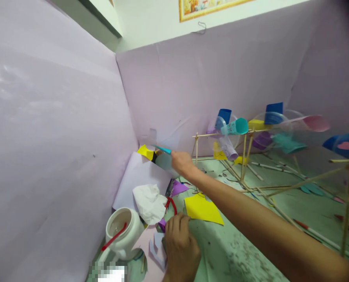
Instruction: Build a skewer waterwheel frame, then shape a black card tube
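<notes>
My right hand [182,163] reaches forward over the table, its fingers closed round a slim blue pointed stick [164,149]. The stick's exact kind is unclear; its thin end points left, above a yellow paper scrap [145,152]. Nearer to me, my left hand [180,241] rests low over the table with fingers curled together and fingertips hidden. Folded lilac paper [157,250] lies against its left side. Just beyond it are red handles [172,204], perhaps of scissors, and a yellow paper piece [205,209].
At left stands a white mug-like pot [137,231] with a red strip, beside crumpled white tissue [150,203]. To the right, bamboo stick frames [243,156] carry clear discs with coloured paper cups [238,126]. Lilac sheeting [59,117] walls the left and back.
</notes>
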Motion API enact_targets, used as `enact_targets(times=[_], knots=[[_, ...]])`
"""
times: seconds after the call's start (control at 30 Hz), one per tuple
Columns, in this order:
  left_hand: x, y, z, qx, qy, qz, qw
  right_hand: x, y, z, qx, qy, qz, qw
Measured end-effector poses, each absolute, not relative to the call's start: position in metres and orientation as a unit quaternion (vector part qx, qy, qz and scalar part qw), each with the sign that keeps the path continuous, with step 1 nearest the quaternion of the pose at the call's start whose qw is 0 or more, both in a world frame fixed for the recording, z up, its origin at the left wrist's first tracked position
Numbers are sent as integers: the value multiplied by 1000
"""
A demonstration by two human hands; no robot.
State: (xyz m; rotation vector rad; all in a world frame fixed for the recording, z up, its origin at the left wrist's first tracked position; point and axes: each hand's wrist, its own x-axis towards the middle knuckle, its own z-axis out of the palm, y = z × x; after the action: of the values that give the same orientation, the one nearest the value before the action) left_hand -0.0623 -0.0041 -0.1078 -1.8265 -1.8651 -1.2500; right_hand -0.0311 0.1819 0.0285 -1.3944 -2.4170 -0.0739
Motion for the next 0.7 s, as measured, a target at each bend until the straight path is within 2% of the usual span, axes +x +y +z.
enact_targets(times=[0.13, 0.3, 0.4, 0.57, 0.7], knots=[[-59, -1, -112, -621, -637, -442, 115, -18, 194, 56, -541, -801, -63, 247], [-61, 6, -124, -637, -622, -437, 127, -37, 203, 74, -513, -803, -76, 293], [-64, 8, -132, -640, -614, -441, 139, -60, 208, 68, -503, -809, -71, 296], [-67, 9, -138, -644, -608, -444, 132, -92, 204, 41, -521, -816, -32, 248], [-67, 9, -138, -643, -616, -437, 125, -102, 187, 40, -468, -830, -84, 291]])
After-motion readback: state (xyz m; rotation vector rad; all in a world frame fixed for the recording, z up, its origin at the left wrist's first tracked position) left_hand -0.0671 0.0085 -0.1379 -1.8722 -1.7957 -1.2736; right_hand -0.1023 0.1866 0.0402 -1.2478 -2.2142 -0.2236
